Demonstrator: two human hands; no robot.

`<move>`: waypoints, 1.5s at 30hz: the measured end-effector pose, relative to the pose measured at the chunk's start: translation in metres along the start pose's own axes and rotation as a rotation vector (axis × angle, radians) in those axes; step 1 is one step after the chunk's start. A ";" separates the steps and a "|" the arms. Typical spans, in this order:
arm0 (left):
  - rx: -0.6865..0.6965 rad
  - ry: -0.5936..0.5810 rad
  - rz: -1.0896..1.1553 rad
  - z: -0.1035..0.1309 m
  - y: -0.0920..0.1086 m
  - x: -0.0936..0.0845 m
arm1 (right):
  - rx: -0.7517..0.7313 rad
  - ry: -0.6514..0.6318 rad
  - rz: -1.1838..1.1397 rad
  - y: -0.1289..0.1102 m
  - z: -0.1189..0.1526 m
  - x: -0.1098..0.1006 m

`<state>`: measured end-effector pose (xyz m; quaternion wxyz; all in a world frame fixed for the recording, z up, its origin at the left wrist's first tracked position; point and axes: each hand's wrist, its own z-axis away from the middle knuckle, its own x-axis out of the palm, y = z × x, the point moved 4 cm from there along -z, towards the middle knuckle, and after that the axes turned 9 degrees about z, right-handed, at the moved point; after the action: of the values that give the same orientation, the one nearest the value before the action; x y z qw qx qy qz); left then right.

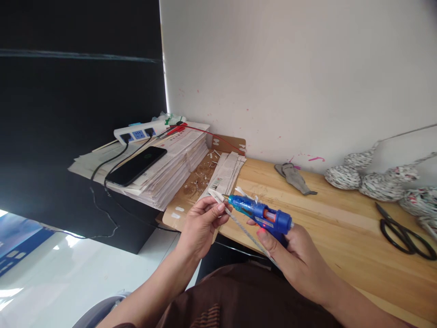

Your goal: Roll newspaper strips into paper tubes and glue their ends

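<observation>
My left hand (205, 221) pinches a narrow twisted paper strip (246, 233) near its flat white end, and the strip trails down to the right beneath my other hand. Wrapped round the handle of a blue glue gun (259, 213) is my right hand (295, 259). The gun's nozzle points left and meets, or nearly meets, the white paper end just above my left fingertips; exact contact is too small to tell. A small red light shows on the gun near my right thumb. Flat newspaper strips (227, 173) lie just behind my left hand.
At the left, a tall paper stack (180, 168) carries a black phone (138, 166) and a white power strip (143, 131) with cords hanging down. Black scissors (406, 234), woven paper shapes (382, 186) and a grey object (295, 177) lie on the wooden table (341, 223).
</observation>
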<state>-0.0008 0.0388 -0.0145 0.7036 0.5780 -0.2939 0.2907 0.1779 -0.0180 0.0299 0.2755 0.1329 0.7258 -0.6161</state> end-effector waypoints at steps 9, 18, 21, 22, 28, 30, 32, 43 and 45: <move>0.001 0.002 0.000 -0.001 0.001 0.001 | 0.010 0.012 -0.060 0.003 0.001 0.003; 0.001 0.009 -0.003 0.000 0.001 0.001 | 0.000 0.020 -0.063 0.002 -0.002 0.000; 0.001 0.007 -0.008 0.000 0.001 0.001 | -0.013 0.012 -0.048 0.000 -0.002 0.000; 0.002 0.006 -0.009 0.000 0.001 0.002 | -0.013 0.012 -0.038 0.000 -0.002 0.000; 0.005 -0.007 -0.018 0.000 0.002 0.003 | -0.011 -0.011 -0.011 -0.002 -0.003 -0.002; 0.009 -0.006 -0.016 0.000 0.002 0.004 | -0.017 -0.015 -0.014 -0.003 -0.003 -0.002; 0.011 -0.001 -0.012 0.001 0.002 0.004 | -0.021 -0.014 -0.017 -0.003 -0.003 -0.002; 0.011 0.000 -0.006 0.000 0.003 0.005 | -0.025 0.015 -0.052 -0.005 -0.005 -0.003; 0.008 -0.003 -0.008 0.000 0.003 0.006 | -0.024 0.011 -0.053 -0.004 -0.004 -0.002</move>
<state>0.0009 0.0395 -0.0084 0.7021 0.5822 -0.2916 0.2883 0.1763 -0.0145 0.0350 0.2565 0.1138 0.7379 -0.6138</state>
